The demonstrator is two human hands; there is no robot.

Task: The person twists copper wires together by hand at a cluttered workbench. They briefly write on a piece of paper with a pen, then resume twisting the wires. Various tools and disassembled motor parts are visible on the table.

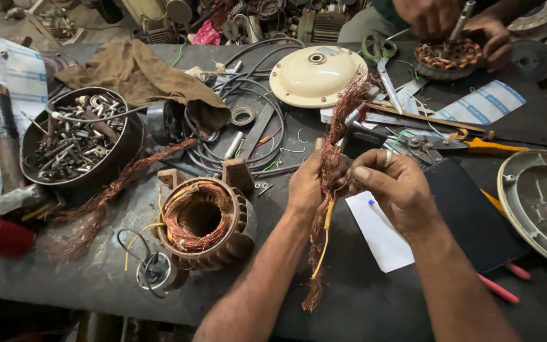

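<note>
Copper wire (328,190) — a long, frayed bundle — runs upright between your two hands over the dark tabletop (362,304). Your left hand (308,183) wraps it in a closed grip around the middle; your right hand (395,187) pinches it from the side, fingers tight on the strands. The bundle's top fans out near the cream cover (314,75), its tail hangs toward the tabletop's near edge. Just left of your left forearm stands a stator (205,221), copper windings inside. Under your right wrist lies a white paper (378,234) on a black pad (470,215). A bowl (78,142) of bolts sits far left — across the tabletop, another person's hands (457,28) work a second winding (446,57).
</note>
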